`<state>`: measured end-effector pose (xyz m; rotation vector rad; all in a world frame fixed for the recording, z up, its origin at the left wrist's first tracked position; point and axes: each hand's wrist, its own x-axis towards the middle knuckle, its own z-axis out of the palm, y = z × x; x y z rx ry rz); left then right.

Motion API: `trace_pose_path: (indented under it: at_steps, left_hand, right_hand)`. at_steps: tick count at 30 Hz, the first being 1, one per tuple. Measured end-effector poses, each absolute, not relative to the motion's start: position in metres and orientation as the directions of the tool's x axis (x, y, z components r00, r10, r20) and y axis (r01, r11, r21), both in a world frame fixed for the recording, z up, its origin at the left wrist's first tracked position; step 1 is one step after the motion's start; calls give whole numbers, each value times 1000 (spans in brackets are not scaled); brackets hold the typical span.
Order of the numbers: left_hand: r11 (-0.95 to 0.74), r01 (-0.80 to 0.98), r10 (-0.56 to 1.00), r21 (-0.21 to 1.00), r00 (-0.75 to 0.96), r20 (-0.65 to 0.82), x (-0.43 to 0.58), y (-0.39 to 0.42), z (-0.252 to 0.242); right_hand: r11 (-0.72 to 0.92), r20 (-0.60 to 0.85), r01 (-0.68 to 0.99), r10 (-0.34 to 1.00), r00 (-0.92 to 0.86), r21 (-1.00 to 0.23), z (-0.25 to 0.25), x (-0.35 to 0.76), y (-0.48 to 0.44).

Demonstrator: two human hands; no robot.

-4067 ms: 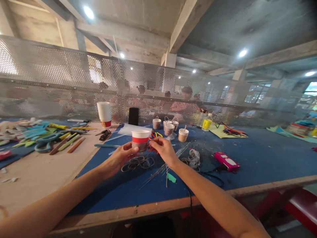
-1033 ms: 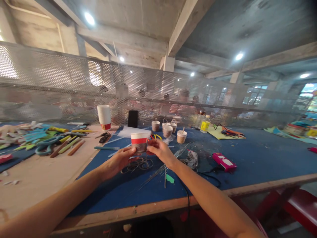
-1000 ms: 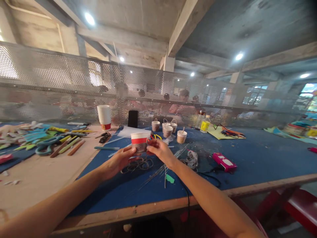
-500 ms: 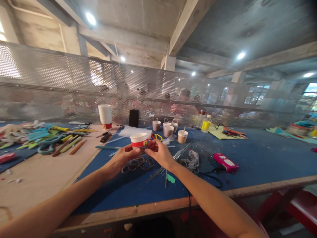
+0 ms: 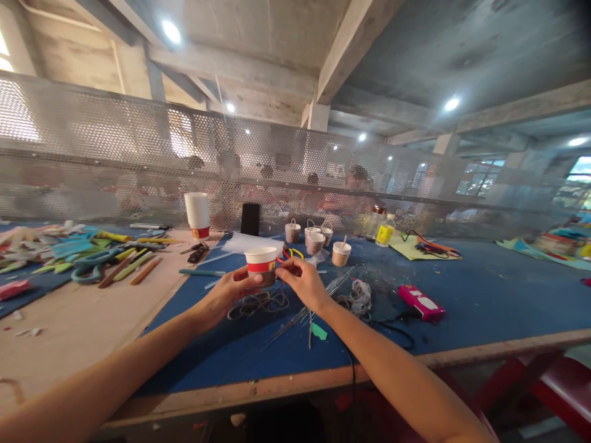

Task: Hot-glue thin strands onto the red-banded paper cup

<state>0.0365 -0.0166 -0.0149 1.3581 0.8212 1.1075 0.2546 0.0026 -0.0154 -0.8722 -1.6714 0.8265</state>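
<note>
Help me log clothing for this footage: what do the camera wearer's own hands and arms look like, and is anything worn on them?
Both the left hand and the right hand are ungloved. The left forearm and right forearm are bare, with no sleeve, watch or bracelet visible. No ring shows, though some fingers are partly hidden.

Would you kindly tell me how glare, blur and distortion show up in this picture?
Head view: ceiling lights flare white; head view: people behind the perforated screen look hazy, while the paper cup in the left hand is clearer; head view: forearms seem stretched toward the lower corners.
</note>
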Motion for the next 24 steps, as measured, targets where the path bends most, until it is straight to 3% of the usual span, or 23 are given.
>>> trace_pose_path:
  at_steps: [13, 24]
  left_hand:
    - [-114, -143, 921, 983, 356, 159, 38, -19, -14]
    - [-123, -158, 914, 980, 368, 174, 39, -20, -14]
  right_hand:
    - [497, 465, 195, 865, -188, -846, -18, 254, 4]
    - [459, 431, 123, 880, -200, -880, -16, 253, 8]
